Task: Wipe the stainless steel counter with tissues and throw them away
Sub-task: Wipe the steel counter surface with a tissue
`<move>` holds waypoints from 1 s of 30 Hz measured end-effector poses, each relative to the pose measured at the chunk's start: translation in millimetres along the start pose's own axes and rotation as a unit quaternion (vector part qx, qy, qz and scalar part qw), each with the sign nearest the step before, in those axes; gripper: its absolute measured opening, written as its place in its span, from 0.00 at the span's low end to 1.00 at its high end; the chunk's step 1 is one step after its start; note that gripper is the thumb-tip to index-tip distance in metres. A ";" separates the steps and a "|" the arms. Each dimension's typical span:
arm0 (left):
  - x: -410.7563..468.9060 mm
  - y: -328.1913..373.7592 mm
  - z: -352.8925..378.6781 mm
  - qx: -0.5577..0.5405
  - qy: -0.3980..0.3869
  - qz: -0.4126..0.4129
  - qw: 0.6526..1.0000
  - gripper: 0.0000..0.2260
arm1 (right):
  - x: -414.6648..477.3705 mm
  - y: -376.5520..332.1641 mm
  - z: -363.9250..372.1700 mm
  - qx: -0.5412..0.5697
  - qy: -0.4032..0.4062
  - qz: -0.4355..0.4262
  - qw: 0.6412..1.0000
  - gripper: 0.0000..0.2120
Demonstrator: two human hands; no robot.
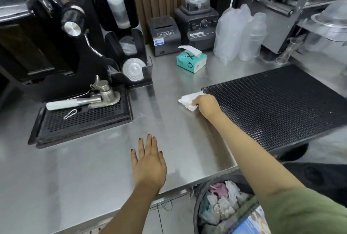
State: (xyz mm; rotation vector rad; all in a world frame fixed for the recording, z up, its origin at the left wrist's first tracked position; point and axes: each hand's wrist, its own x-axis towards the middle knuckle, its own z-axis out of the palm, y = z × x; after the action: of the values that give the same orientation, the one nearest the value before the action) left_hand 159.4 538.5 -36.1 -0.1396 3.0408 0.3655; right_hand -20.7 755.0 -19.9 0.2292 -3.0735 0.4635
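Note:
My right hand (207,106) grips a crumpled white tissue (189,100) and presses it on the stainless steel counter (165,121), just left of the black rubber mat. My left hand (148,164) lies flat on the counter near its front edge, fingers spread, holding nothing. A teal tissue box (191,60) with one sheet sticking up stands further back on the counter. Below the counter's front right corner is a black bin (199,196) filled with crumpled tissues and wrappers.
A black rubber bar mat (281,106) covers the right side. At left sit a drip tray (82,121) with a portafilter (84,100) and the coffee machine (47,36). A receipt printer (163,35), blender (197,21) and stacked plastic cups (240,34) line the back.

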 end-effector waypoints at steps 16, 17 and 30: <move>-0.3 -0.9 2.6 -0.001 0.003 0.003 1.000 0.24 | -244.1 29.1 -13.1 0.011 0.064 -0.086 0.994 0.23; -0.4 -0.6 2.7 -0.002 0.002 0.004 1.000 0.24 | -239.7 24.8 -16.5 0.037 0.086 -0.064 0.994 0.21; -4.0 4.2 1.0 -0.006 0.002 0.003 1.000 0.24 | -5.0 -9.8 -7.3 0.055 0.027 0.164 0.984 0.13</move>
State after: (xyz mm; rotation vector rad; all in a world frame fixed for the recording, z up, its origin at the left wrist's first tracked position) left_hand 162.9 543.2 -35.7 -0.1334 3.0442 0.3849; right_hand -14.3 748.5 -10.3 -0.2897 -3.0399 0.6400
